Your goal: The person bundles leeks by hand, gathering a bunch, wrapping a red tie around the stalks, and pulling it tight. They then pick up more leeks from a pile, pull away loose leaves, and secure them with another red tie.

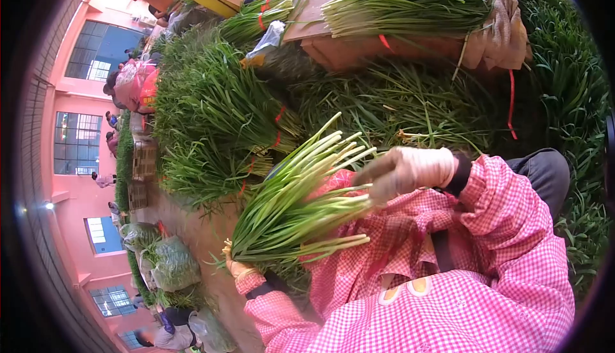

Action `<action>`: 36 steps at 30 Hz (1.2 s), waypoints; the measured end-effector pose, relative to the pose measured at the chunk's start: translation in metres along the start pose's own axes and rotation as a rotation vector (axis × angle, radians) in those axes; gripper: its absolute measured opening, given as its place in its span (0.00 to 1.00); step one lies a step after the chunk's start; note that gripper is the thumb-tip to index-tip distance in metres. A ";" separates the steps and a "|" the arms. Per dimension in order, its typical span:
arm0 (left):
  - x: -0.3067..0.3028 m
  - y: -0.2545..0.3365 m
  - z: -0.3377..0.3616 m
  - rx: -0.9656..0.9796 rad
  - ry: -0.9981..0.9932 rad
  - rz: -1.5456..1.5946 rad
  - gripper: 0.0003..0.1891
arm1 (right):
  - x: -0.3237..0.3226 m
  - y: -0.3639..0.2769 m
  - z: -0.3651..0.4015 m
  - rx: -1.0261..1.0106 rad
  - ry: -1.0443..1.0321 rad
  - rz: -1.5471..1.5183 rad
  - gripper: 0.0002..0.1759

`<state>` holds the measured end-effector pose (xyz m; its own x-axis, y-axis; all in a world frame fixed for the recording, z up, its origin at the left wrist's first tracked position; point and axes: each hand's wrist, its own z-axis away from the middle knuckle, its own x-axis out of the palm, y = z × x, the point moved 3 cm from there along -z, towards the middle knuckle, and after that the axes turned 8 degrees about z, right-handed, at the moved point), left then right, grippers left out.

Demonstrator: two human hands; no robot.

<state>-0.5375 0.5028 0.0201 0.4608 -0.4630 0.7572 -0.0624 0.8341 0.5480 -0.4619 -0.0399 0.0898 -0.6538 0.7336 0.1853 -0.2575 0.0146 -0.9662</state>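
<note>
A loose bundle of garlic shoots [291,205], long green leaves with pale cut ends, lies slanted in front of my body. At its leafy lower end, my left hand [238,266] is closed around the bundle; some of its fingers are hidden beneath the leaves. My right hand [410,172], in a pale glove, is beside the pale stalk ends. Its fingers reach toward them, apart and slightly blurred by motion. Both sleeves are pink gingham, like the apron [442,302] below the bundle.
Tied bunches [218,97] with red bands are heaped beyond my hands. A low wooden bench [339,52] carries another pile of shoots [410,4] and a cloth [503,29]. Loose leaves cover the floor beneath. Filled plastic bags [173,263] and several people are farther off.
</note>
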 end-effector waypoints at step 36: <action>0.051 -0.027 -0.018 0.009 -0.069 -0.102 0.15 | -0.018 0.025 0.043 -0.479 -0.044 0.579 0.14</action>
<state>-0.4965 0.4625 0.0372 0.4030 -0.5648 0.7201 -0.0269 0.7792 0.6262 -0.4874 -0.0824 0.0698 -0.6209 0.6862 -0.3791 0.4676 -0.0640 -0.8816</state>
